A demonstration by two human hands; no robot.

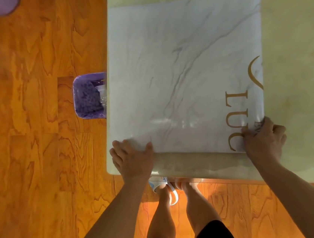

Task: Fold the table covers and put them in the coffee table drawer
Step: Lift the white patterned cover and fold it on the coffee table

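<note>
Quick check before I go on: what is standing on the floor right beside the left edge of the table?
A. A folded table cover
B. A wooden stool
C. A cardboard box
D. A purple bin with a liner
D. A purple bin lined with a purple bag stands on the wooden floor against the left edge of the table, while both hands hold the near edge of the marble-print table cover.

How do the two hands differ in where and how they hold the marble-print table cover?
The left hand grips the near left corner of the table cover, thumb on top over plain marble print; the right hand grips the near right corner, covering part of the gold lettering. The left hand sits at the table corner, the right hand farther in. Both pinch the near edge.
</note>
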